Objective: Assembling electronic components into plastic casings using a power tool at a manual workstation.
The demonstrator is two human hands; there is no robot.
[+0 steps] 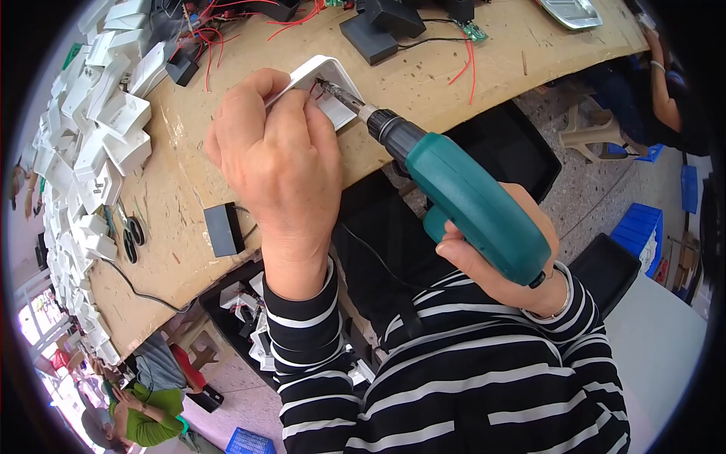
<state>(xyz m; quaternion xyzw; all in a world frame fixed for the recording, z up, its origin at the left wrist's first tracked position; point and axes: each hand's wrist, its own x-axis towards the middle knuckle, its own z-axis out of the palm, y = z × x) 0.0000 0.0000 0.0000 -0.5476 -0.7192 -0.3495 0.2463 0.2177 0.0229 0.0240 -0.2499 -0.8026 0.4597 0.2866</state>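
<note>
My left hand [280,151] is closed round a white plastic housing [340,72], holding it at the table's near edge with its open side toward the right. In my right hand [495,257] is a green and black power screwdriver [476,204]. Its metal bit reaches into the housing, where a bit of red wire shows beside the tip. Whether the tip sits in a screw is too small to tell. A black box [224,229] with a thin cable lies on the table left of my left wrist.
White housings [98,151] are heaped along the table's left side, near black scissors [133,239]. Black boxes [369,39] and red wires lie at the back, with a metal tray [572,12] farther right. Below the table stands a bin [219,291] of parts. Other people sit nearby.
</note>
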